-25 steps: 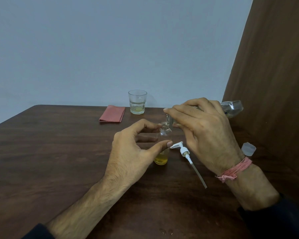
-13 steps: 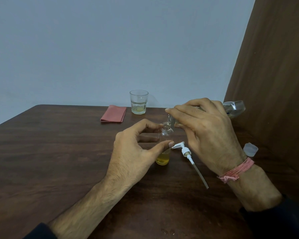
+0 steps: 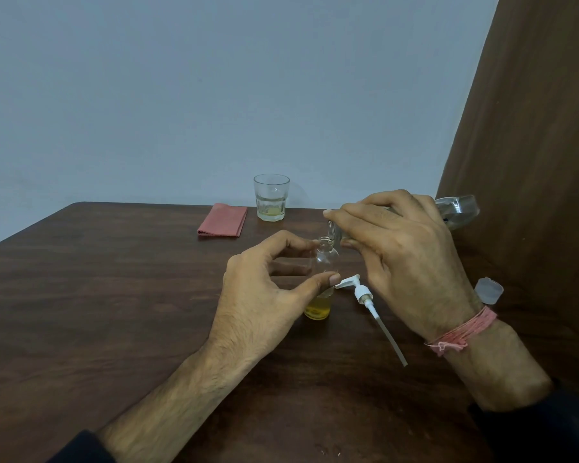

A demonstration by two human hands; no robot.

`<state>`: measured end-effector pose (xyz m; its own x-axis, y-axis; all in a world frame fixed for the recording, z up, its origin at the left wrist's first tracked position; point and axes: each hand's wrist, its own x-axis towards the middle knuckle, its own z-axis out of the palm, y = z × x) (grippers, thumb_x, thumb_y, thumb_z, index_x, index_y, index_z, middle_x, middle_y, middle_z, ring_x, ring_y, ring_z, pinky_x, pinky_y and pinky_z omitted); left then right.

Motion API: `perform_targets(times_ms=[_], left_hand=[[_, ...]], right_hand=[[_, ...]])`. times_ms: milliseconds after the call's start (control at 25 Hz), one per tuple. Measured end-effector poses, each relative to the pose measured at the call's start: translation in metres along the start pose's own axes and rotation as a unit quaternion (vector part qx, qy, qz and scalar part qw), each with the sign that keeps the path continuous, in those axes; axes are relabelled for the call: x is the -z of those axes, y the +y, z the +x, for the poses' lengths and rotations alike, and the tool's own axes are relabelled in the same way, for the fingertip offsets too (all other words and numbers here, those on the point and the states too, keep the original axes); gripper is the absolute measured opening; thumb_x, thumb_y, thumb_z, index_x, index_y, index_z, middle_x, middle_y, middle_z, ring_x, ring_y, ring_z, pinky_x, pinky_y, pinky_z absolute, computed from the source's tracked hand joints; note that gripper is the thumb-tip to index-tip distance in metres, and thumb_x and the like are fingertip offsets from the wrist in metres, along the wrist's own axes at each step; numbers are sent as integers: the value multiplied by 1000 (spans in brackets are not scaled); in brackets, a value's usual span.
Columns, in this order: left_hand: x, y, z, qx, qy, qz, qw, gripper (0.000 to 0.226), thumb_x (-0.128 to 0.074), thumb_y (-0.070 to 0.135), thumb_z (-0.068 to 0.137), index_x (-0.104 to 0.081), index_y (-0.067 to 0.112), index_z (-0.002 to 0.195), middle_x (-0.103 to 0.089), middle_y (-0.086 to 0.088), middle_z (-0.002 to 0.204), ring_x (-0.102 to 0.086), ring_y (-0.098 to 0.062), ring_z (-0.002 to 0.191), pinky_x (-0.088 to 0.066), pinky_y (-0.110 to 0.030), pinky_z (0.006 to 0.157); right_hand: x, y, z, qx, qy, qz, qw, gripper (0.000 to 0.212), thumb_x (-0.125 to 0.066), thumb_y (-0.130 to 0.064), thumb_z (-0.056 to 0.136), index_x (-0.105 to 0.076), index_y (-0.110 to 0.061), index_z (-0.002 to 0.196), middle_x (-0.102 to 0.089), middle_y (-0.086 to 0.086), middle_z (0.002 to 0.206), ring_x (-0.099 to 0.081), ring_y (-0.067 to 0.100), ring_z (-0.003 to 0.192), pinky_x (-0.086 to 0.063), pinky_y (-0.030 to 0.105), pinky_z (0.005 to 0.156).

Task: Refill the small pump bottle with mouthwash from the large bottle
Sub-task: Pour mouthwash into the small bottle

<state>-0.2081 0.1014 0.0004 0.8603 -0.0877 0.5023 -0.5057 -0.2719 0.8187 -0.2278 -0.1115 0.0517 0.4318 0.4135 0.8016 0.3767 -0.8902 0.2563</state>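
Note:
The small clear bottle [image 3: 325,262] stands upright on the table with yellow liquid in its bottom part. My left hand [image 3: 264,292] holds it between thumb and fingers. My right hand [image 3: 405,259] grips the large clear bottle [image 3: 458,210], tipped nearly flat, its mouth right over the small bottle's open neck. The white pump head [image 3: 361,292] with its long tube lies on the table just right of the small bottle. A translucent cap [image 3: 489,290] lies further right, behind my right wrist.
A drinking glass [image 3: 271,197] with a little yellowish liquid stands at the back of the dark wooden table [image 3: 97,312]. A folded pink cloth [image 3: 222,220] lies to its left. A brown panel [image 3: 532,145] rises along the right side.
Both hands and both bottles hold nearly the same pose. The view has shifted slightly.

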Motion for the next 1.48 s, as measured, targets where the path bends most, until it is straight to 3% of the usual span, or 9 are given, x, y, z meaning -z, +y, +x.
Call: perform_targets(times_ms=[760, 1000, 1240, 1480], left_hand=[[2, 6, -1, 3, -5, 28, 1000, 49, -106, 44, 74, -82, 40, 116, -86, 17, 114, -83, 5, 99, -73, -34, 83], [3, 4, -1, -4, -10, 24, 1000, 58, -108, 45, 70, -78, 45, 120, -84, 22, 113, -82, 8, 99, -69, -21, 80], [3, 3, 1, 10, -14, 46, 999, 63, -108, 47, 70, -81, 45, 126, -85, 26, 109, -80, 13, 98, -72, -31, 89], [3, 5, 1, 26, -21, 45, 998, 76, -109, 48, 67, -79, 39, 137, -84, 25, 110, -79, 13, 100, -70, -29, 93]], right_hand=[[2, 0, 1, -5, -5, -3, 1000, 58, -87, 2, 83, -75, -18, 136, -77, -5, 129, -68, 30, 116, -48, 52, 97], [0, 1, 0, -2, 0, -4, 1000, 59, -88, 1, 82, -75, -19, 136, -77, -6, 128, -68, 30, 115, -48, 51, 96], [0, 2, -1, -2, 1, -1, 1000, 58, -87, 1, 84, -74, -20, 137, -77, -6, 128, -67, 30, 116, -47, 50, 97], [1, 1, -1, -2, -4, 1, 1000, 58, -86, 1, 84, -74, -19, 137, -77, -6, 129, -68, 30, 116, -47, 50, 97]])
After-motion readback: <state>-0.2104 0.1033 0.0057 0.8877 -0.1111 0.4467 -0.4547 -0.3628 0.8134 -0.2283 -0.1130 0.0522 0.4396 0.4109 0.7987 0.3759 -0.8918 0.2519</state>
